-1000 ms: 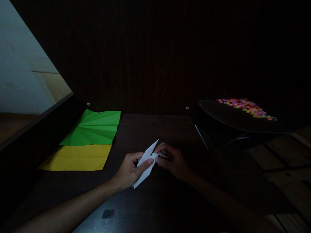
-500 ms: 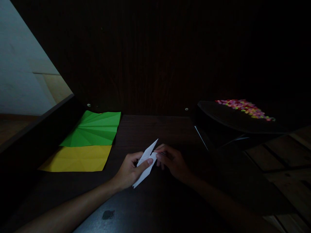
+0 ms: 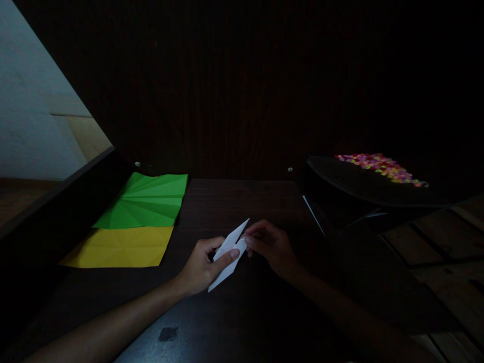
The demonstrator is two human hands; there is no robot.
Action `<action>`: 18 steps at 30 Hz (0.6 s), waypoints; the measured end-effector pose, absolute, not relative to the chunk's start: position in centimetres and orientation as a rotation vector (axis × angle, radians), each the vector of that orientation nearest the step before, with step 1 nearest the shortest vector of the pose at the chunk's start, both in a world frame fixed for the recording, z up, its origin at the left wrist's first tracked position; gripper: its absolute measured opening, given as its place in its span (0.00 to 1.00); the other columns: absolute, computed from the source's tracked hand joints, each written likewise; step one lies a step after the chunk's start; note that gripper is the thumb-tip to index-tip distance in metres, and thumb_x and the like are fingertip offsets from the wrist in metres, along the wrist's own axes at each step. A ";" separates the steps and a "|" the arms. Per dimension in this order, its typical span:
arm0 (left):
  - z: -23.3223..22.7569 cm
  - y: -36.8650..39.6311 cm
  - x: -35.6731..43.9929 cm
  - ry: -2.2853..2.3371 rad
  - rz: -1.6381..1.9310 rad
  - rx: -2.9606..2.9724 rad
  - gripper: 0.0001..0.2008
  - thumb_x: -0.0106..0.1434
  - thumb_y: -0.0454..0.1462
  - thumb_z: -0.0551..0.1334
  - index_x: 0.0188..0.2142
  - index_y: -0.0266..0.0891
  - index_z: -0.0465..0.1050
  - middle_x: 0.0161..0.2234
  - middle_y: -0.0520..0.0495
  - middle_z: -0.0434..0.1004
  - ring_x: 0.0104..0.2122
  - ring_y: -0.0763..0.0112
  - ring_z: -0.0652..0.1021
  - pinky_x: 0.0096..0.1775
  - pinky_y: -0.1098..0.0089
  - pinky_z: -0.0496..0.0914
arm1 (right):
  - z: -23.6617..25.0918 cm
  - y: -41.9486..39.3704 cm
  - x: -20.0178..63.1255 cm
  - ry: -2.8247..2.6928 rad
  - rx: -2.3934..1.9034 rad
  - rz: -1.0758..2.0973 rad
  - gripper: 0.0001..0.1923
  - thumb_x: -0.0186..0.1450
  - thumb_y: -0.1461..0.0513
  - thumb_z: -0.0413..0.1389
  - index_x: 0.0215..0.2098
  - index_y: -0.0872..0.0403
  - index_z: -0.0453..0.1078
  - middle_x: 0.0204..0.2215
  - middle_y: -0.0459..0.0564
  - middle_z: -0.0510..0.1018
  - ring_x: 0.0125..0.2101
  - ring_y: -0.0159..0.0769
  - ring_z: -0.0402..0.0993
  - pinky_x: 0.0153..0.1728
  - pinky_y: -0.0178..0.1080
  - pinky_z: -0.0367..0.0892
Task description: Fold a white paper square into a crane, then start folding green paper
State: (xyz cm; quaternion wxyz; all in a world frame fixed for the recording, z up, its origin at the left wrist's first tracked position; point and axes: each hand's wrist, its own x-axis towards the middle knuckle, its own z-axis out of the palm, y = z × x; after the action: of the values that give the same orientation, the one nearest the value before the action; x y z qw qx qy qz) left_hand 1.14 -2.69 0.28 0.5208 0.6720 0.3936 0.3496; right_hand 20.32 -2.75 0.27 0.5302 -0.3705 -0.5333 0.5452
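A piece of white folded paper [image 3: 232,240] with pointed ends is held slantwise above the dark table. My left hand [image 3: 206,263] grips it, the thumb pressed flat on the front and the other fingers behind. My right hand [image 3: 270,247] pinches a small flap at the paper's right edge between thumb and forefinger; its fingertips partly hide that flap. To the left lie a creased green sheet [image 3: 151,199] and a yellow sheet [image 3: 124,247], the green one overlapping the top of the yellow.
A dark wooden panel [image 3: 227,91] rises behind the table [image 3: 242,196]. At the right, a dark, curved-edged surface [image 3: 333,176] carries a pile of small pink, red and yellow pieces [image 3: 381,166]. A raised ledge [image 3: 68,186] borders the left side.
The white paper has shifted slightly right and its lower end looks more closed together. My right hand has moved a little, its fingers curling closer at the flap.
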 end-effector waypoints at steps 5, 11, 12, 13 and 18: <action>-0.1 -2.6 1.1 0.951 0.830 1.648 0.18 0.63 0.47 0.61 0.26 0.33 0.71 0.21 0.54 0.62 0.23 0.76 0.64 0.24 0.75 0.57 | 0.2 -3.0 20.1 -1.241 -0.890 1.260 0.12 0.59 0.58 0.64 0.37 0.52 0.68 0.27 0.44 0.75 0.21 0.28 0.72 0.20 0.32 0.71; 0.2 -2.7 1.1 0.938 0.826 1.613 0.16 0.62 0.46 0.62 0.29 0.34 0.72 0.23 0.53 0.65 0.24 0.75 0.65 0.25 0.75 0.59 | 0.1 -3.1 20.2 -1.314 -0.933 1.197 0.11 0.61 0.57 0.63 0.38 0.52 0.69 0.29 0.45 0.75 0.21 0.28 0.72 0.20 0.33 0.72; 0.2 -2.7 1.1 0.931 0.823 1.592 0.16 0.62 0.46 0.63 0.31 0.34 0.73 0.24 0.53 0.66 0.24 0.75 0.66 0.26 0.75 0.60 | 0.1 -3.1 20.2 -1.321 -0.938 1.191 0.11 0.60 0.57 0.63 0.38 0.52 0.69 0.29 0.45 0.75 0.21 0.28 0.72 0.20 0.33 0.72; 0.2 -2.7 1.2 0.923 0.819 1.567 0.16 0.61 0.46 0.63 0.33 0.34 0.73 0.24 0.53 0.67 0.25 0.75 0.67 0.26 0.76 0.61 | 0.1 -3.1 20.2 -1.325 -0.945 1.182 0.10 0.60 0.58 0.63 0.37 0.52 0.69 0.29 0.45 0.75 0.21 0.28 0.72 0.20 0.33 0.72; 0.1 -2.4 1.5 0.879 0.799 1.457 0.15 0.61 0.46 0.64 0.34 0.34 0.73 0.24 0.53 0.68 0.23 0.76 0.67 0.25 0.77 0.60 | 0.1 -3.3 19.8 -1.354 -0.948 1.174 0.08 0.60 0.59 0.63 0.35 0.52 0.69 0.28 0.45 0.76 0.21 0.29 0.73 0.21 0.33 0.72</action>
State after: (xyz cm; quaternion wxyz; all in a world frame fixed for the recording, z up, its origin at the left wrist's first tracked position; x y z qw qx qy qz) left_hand 1.51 -2.45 0.07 0.5899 0.6258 0.3777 0.3432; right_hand 19.84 -3.30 0.11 0.5287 -0.3969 -0.5671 0.4913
